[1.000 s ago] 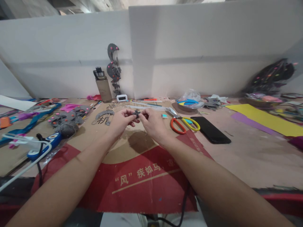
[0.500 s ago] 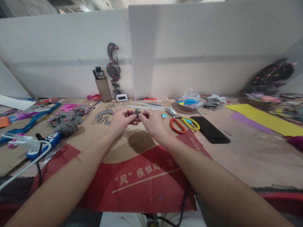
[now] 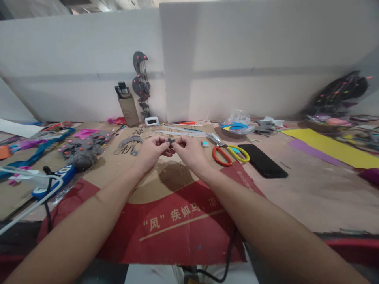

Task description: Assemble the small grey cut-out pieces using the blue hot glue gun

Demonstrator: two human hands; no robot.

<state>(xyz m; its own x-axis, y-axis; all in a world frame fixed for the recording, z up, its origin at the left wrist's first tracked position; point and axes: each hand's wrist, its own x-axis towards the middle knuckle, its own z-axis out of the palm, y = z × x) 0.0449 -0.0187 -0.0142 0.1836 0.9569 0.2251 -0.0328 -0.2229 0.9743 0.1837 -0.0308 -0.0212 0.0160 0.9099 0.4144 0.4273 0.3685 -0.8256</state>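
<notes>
Between my two hands is a small dark grey piece (image 3: 171, 142), perhaps felt, too small to make out fully. My left hand (image 3: 154, 151) pinches it from the left with thumb and fingers. From the right, my right hand (image 3: 188, 151) pinches the same piece, fingertips close to those of the left. Both hands are held over a cardboard sheet (image 3: 177, 221) with a red printed part. Left of my hands lies a curved grey cut-out (image 3: 134, 142) with small loops. Scissors (image 3: 226, 148) with one red and one yellow handle lie to the right, blades pointing away.
A black phone (image 3: 263, 161) lies beyond the scissors. Behind are a bottle (image 3: 128, 108), a small white clock (image 3: 151, 121) and a bowl (image 3: 235, 132) of scraps. At left are a ball of grey yarn (image 3: 83, 160) and a white cable (image 3: 38, 203). A yellow sheet (image 3: 328, 148) lies right.
My hands stay in nearly the same place, still pinching the small grey piece, which looks slightly turned. The whole view has shifted slightly.
</notes>
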